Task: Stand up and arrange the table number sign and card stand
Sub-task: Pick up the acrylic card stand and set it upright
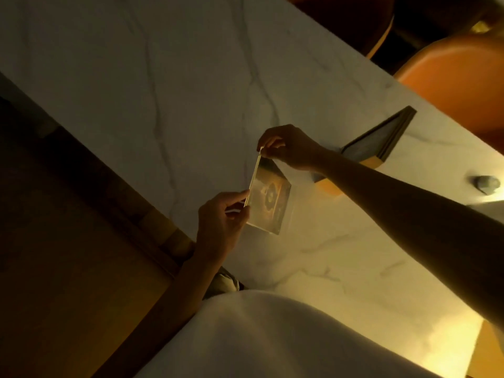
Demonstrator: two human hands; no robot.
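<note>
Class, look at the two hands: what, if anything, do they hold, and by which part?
Both pinch the clear card stand by its top edge: the left hand at the near corner, the right hand at the far corner.

body: two bare forearms, no sleeves visible | torso: pale white garment | jewellery: none discernible

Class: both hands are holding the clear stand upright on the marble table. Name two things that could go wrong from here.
1. The clear stand is pinched only at its top edge by the left hand and right hand; released off-balance, it might tip.
2. The right forearm crosses just in front of the dark sign, so pulling back could knock it.
</note>
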